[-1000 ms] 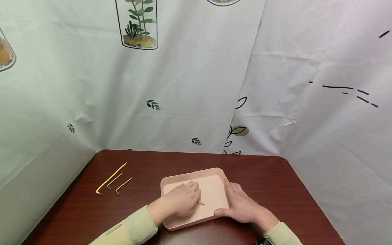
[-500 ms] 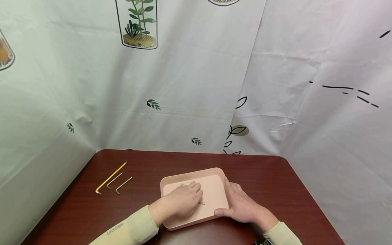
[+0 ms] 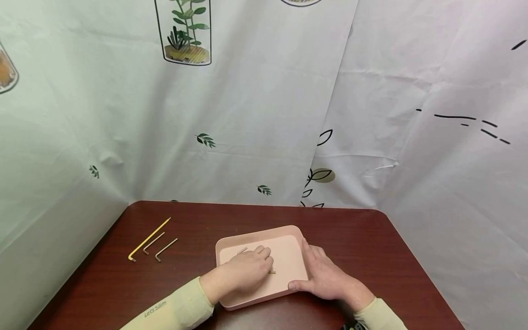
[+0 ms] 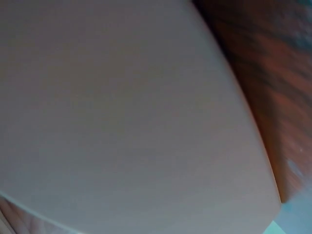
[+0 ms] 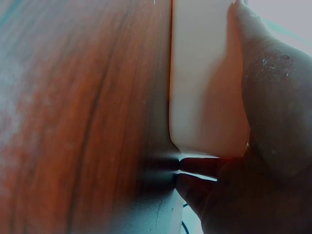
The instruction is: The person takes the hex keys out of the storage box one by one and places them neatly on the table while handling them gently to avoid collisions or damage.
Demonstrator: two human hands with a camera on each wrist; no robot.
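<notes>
A shallow pink tray lies slightly turned on the table. My left hand is down inside it, back upward, with its fingertips hidden. A short brass-coloured rod end shows beside the fingers, and a thin metal piece shows behind the hand. Whether the fingers pinch either cannot be told. My right hand rests against the tray's near right corner, its thumb along the near side and its straight fingers along the right side. The right wrist view shows this hand against the outer wall. Tray wall mostly fills the left wrist view.
On the left of the dark red table lie a long yellow hex key and two shorter metal ones, the middle hex key and the right hex key. White printed cloth hangs behind and at both sides.
My left hand has shifted slightly right inside the tray. More of the thin metal piece shows behind it, and the brass-coloured end has turned a little. My right hand and the tray stay put.
</notes>
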